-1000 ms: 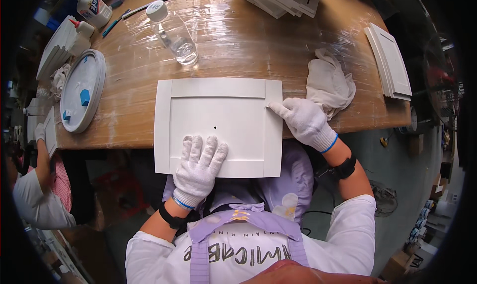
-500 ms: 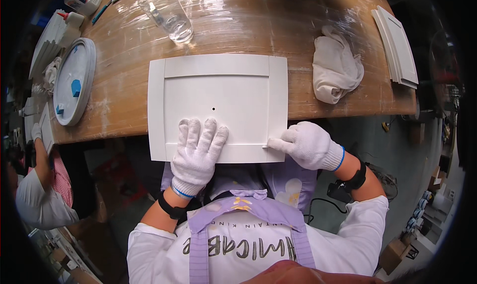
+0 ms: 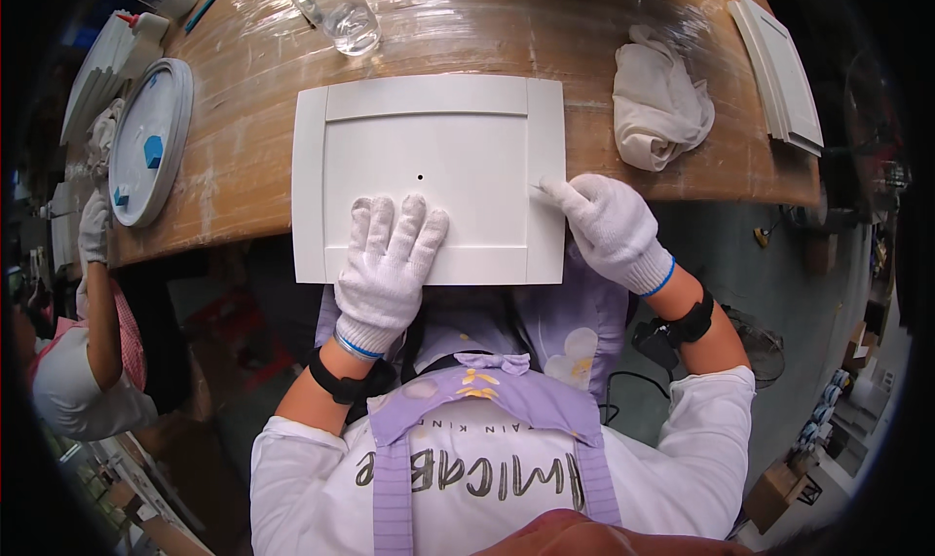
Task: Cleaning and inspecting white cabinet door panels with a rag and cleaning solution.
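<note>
White rectangular framed panel (image 3: pixel 467 152) overhangs near edge of brown film-wrapped surface (image 3: pixel 234 157). Left white-gloved hand (image 3: pixel 382 278) flat, fingers spread on it; right white-gloved hand (image 3: pixel 609 223) pinching thin sliver (image 3: pixel 539 189), kind unclear. Panel likely light, stiff, scratchable; best gripped by opposite frame edges.

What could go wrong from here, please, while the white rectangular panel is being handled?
The white rectangular panel overhangs the near edge of the brown film-wrapped table, so pressure from the white-gloved left hand near that overhang might tip it.

The white-gloved right hand appears to pinch a small thin object, too small to identify, at the panel's right side; if hard, it might scratch the surface.
</note>
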The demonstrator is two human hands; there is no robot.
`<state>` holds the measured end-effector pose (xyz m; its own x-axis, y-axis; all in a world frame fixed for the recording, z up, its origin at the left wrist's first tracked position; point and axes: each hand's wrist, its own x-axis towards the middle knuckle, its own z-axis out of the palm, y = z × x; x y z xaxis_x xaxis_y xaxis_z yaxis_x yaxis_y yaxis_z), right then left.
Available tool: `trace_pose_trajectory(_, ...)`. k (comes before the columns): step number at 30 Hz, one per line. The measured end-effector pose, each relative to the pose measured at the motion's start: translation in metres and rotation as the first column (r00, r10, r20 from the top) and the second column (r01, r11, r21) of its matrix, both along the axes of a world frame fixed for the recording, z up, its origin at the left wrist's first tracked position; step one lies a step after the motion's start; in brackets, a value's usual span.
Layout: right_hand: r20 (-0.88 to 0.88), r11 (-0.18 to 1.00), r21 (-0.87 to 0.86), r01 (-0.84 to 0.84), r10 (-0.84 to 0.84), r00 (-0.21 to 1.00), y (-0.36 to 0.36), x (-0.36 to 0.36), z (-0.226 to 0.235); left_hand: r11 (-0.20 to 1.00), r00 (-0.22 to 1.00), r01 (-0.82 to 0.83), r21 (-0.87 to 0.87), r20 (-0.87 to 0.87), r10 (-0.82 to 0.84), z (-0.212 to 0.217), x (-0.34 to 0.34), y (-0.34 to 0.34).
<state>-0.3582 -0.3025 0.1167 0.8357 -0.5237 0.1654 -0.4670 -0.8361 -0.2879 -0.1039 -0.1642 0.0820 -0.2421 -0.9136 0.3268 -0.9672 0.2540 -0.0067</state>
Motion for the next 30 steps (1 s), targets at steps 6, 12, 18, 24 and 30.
trace_pose_trajectory(6, -0.157, 0.934, 0.189, -0.302, 0.333, 0.93, 0.041, -0.01, 0.005, 0.999, 1.0, -0.007, 0.031, -0.008, 0.008, 0.0, 0.002, 0.002)
trace_pose_trajectory(12, 0.051, 0.958, 0.172, 0.228, -0.24, 0.969, 0.057, 0.011, 0.014, 1.0, 1.0, -0.024, 0.016, -0.011, 0.024, -0.005, -0.002, 0.002)
trace_pose_trajectory(18, -0.027, 0.925, -0.026, 0.378, -0.379, 0.925, 0.098, 0.034, -0.006, 0.995, 0.995, -0.096, 0.026, 0.0, 0.096, -0.008, -0.026, -0.002)
trace_pose_trajectory(24, -0.046, 0.854, 0.056, 0.517, -0.515, 0.856, 0.101, 0.045, -0.003, 0.995, 0.991, -0.097, 0.007, -0.087, 0.097, -0.013, -0.021, -0.002)
trace_pose_trajectory(30, 0.017, 0.924, 0.033, 0.381, -0.382, 0.924, 0.119, 0.063, -0.012, 0.995, 0.986, -0.085, -0.051, -0.15, 0.077, -0.015, -0.021, -0.004)
